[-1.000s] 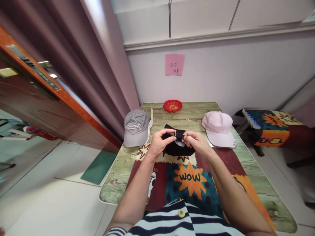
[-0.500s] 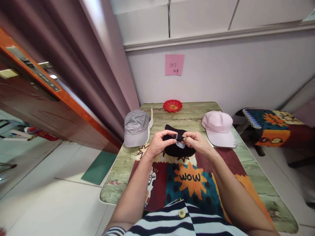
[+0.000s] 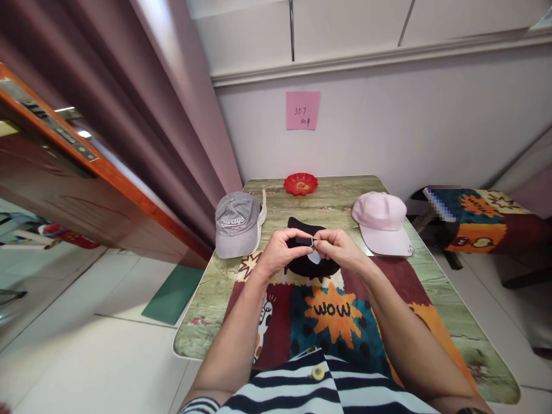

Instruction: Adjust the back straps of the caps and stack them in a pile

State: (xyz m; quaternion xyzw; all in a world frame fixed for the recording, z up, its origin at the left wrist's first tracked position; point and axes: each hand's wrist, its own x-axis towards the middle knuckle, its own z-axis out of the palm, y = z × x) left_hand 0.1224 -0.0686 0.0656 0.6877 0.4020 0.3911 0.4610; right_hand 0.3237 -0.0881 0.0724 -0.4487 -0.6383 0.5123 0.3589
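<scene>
"Fingers?"
"Left hand point(image 3: 279, 253), right hand point(image 3: 344, 249): both pinched nearly closed on black strap point(image 3: 303, 241)."
"Changed?"
"Hands closer together than half a second ago; black cap point(image 3: 301, 267) still under the fingers."

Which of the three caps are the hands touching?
The black cap in the middle: the left hand and right hand pinch its strap, while the gray cap and pink cap sit untouched on either side.
</scene>
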